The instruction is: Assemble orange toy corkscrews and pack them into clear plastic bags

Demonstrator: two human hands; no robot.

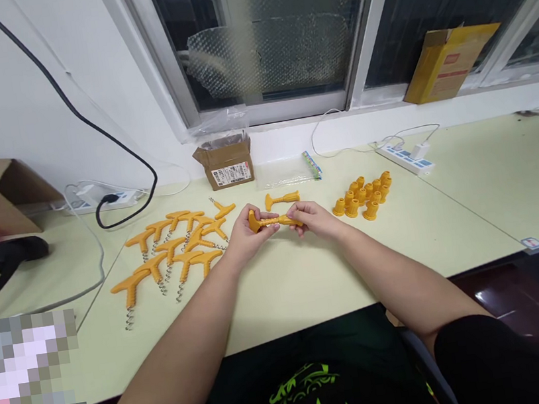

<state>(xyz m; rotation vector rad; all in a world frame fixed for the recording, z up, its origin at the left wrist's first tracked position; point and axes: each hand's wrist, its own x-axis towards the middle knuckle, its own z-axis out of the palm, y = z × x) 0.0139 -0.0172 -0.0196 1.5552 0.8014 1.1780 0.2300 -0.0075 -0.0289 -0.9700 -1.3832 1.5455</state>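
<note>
Yellow corkscrew [268,223], head view: it lies level between two hands over the pale table [287,293], crossbar handle to the left, yellow cap [284,220] at the other end. The left hand [248,235] pinches the handle end; the right hand [316,220] pinches the cap, fingers bent round it. No metal spiral shows on this piece; whether the cap is fully seated I cannot tell, as fingertips hide part of it. Judged as risks: a cap sitting askew could bind or crack under force, and a loose one could slip off should the right pinch slacken, baring the point beside the fingers. Just beyond the hands lies a second capped corkscrew [283,198], which a knuckle might knock. To the left, bare-spiralled corkscrews [170,246] lie crowded, liable to snag one another; to the right, upright caps [362,196] cluster closely, easily toppled by a careless wrist.
</note>
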